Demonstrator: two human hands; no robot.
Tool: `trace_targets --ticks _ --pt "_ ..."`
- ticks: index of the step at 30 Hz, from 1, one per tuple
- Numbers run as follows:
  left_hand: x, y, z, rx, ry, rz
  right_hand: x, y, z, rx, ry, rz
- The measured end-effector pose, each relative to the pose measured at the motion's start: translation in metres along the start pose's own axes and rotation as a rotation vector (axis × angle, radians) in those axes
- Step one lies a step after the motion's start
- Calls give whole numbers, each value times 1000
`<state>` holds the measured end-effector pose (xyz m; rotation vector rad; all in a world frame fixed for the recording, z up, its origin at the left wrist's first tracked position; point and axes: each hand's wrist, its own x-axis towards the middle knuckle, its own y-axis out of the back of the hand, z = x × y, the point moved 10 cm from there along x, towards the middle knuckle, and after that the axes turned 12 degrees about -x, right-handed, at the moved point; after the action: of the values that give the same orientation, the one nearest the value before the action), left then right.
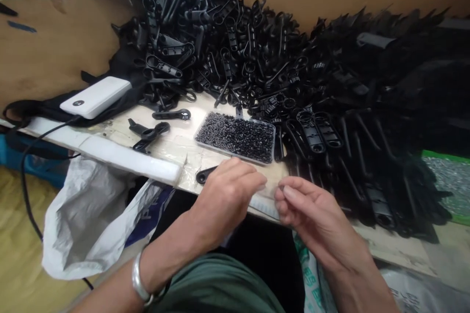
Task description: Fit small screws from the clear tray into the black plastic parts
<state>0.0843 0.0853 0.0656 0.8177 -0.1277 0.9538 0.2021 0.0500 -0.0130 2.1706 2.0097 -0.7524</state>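
My left hand [229,195] is over the table's front edge with its fingers curled together; whatever they may hold is hidden. Beside it, a black plastic part [205,174] with a round ringed end lies partly covered by the hand. To the right, my right hand [312,208] pinches a tiny dark piece [282,187] between thumb and forefinger. Just beyond both hands sits a clear shallow box [235,150] holding many small black and dark metallic pieces. Another black plastic part [172,115] and a pair of crossed black pieces [149,133] lie left of the box.
A large heap of black plastic parts [227,34] fills the back and right. On the left, a white power bank [96,97] with a cable rests on black cloth. A green tray [450,186] of small metal pieces is far right. An open white sack [88,220] hangs below the left edge.
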Motion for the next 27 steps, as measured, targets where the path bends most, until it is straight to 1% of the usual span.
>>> trace_targets --ticks 1,2,3,5,6,8,10,12,17,20,22,25,27 --pt "-2 5 -4 -160 76 42 0 -4 -1 8 13 -32" --pt "-4 6 -9 -329 172 62 -1 -8 -2 13 32 -65" --pt "-8 3 -16 -495 283 59 -2 -12 -4 15 56 -94" --pt "-18 -9 -29 -778 517 34 -4 -16 -6 28 106 -118" --pt "-24 -16 -33 -883 614 22 -5 -17 -7 34 126 -117" --pt "-32 -26 -38 -1019 726 -2 -6 -19 -7 26 153 -105" --pt "-34 -30 -38 -1084 746 -28 -7 -22 -7 -8 173 -104" --pt "-34 -32 -37 -1120 727 -46 -7 -25 -8 -46 194 -100" --pt "-34 -30 -34 -1207 706 -30 -8 -28 -14 -139 261 -90" --pt "-34 -30 -33 -1215 712 -33 -11 -27 -17 -252 306 -81" --pt "-37 -32 -37 -1199 749 -26 -15 -25 -25 -415 391 -44" --pt "-43 -35 -44 -1156 812 -11 -28 -27 -47 -759 604 79" --pt "-47 -35 -47 -1126 827 -7 -35 -31 -57 -923 702 147"
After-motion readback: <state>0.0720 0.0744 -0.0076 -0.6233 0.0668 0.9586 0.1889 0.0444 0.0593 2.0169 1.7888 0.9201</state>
